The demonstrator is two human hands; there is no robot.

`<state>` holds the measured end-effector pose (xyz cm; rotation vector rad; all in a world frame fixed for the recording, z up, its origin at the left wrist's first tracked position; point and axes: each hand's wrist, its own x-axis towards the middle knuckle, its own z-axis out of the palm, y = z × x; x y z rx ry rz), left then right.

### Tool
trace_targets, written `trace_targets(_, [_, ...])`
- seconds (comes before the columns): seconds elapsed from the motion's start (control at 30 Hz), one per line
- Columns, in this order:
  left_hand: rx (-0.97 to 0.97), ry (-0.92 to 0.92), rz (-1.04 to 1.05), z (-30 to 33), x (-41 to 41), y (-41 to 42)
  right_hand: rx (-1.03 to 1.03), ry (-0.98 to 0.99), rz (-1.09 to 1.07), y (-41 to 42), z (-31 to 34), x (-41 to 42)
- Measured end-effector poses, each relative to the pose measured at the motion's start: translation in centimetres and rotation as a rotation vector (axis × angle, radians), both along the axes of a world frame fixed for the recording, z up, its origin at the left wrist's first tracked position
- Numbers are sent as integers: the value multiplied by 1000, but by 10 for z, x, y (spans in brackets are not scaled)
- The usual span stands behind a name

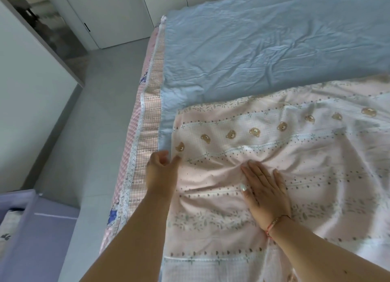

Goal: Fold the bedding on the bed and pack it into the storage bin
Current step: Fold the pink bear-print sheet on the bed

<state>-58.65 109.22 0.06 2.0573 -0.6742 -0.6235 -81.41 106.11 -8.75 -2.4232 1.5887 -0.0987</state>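
Observation:
A pink quilt [295,150] printed with small bears and leaf bands lies spread over the near half of the bed, its blue underside [263,45] showing across the far half. My right hand [263,188] presses flat on the pink cloth, fingers spread, with wrinkles bunched just beyond the fingertips. My left hand [161,172] hovers at the quilt's left edge, fingers loosely curled and apart, holding nothing. A purple fabric storage bin [31,224] stands on the floor at the lower left, with patterned cloth visible inside it.
The checked pink bed sheet [145,134] with a lace trim hangs over the bed's left side. Grey floor [95,123] runs along the bed. White cupboard doors [109,13] and a glass panel stand at the far left.

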Motion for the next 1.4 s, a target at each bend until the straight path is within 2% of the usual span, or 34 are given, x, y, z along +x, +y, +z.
trace_targets(0.13, [22, 175, -83, 8, 11, -61, -32, -35, -10, -3, 0, 1])
trace_targets(0.37, [5, 266, -356, -4, 37, -131, -81, -36, 7, -24, -7, 5])
trace_targets(0.47, [-46, 494, -250, -10, 40, -143, -79, -64, 17, -31, -7, 7])
trace_targets(0.53, [-82, 506, -85, -11, 48, -150, -73, -74, 24, -36, -7, 7])
trace_targets(0.63, [-88, 374, 131, -7, 79, -160, -54, -89, 19, -40, -9, 6])
trace_targets(0.7, [-53, 261, 143, -2, 93, -161, -54, -109, 23, -42, -9, 6])
trace_targets(0.77, [7, 118, 53, 1, 86, -162, -59, -121, 28, -42, -8, 6])
trace_targets(0.8, [92, -36, -45, 1, 78, -163, -56, -120, 28, -43, -8, 7])
trace_targets(0.87, [294, -471, -217, -1, 48, -154, -61, -113, 23, -45, -8, 7])
trace_targets(0.9, [295, -621, -292, -5, 27, -142, -61, -107, 22, -46, -9, 7])
trace_targets(0.93, [253, -689, -375, -11, 3, -124, -61, -97, 21, -46, -10, 7])
trace_targets(1.0, [216, -694, -558, -24, -42, -79, -82, -87, 23, -47, -11, 8])
trace_targets(1.1, [348, -694, -747, -56, -61, -37, -120, -98, 36, -49, -13, 8])
trace_targets(1.2, [419, -759, -783, -68, -50, -45, -146, -107, 43, -51, -16, 8])
trace_targets(1.3, [482, -734, -793, -70, -49, -60, -149, -87, 55, -56, -13, 11])
trace_targets(1.4, [594, -723, -754, -66, -59, -64, -41, -55, 91, -62, -10, 10])
